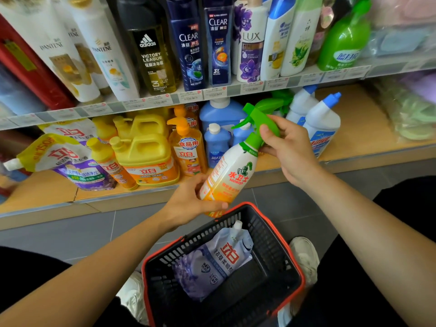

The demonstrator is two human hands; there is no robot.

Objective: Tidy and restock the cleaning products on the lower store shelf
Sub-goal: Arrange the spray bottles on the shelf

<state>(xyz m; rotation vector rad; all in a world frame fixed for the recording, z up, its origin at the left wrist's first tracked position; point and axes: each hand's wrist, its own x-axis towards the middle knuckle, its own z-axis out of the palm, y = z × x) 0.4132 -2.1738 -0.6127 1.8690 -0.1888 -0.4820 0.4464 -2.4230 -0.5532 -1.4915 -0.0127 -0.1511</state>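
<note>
My left hand (188,200) grips the spray bottle (232,171) by its base, and my right hand (289,149) wraps its green trigger head. It slants base-down over the far rim of the shopping basket (300,274), nozzle pointing left. Blue detergent bottles (215,143) stand behind it on the lower shelf (354,128).

Black trousers (382,279), white sneakers (304,253), forearms (94,267) bare.

Spray bottle (232,173) tilted above basket (292,263), left hand (191,204) gripping its base, right hand (286,147) gripping green trigger, lower shelf (358,128) behind
</note>
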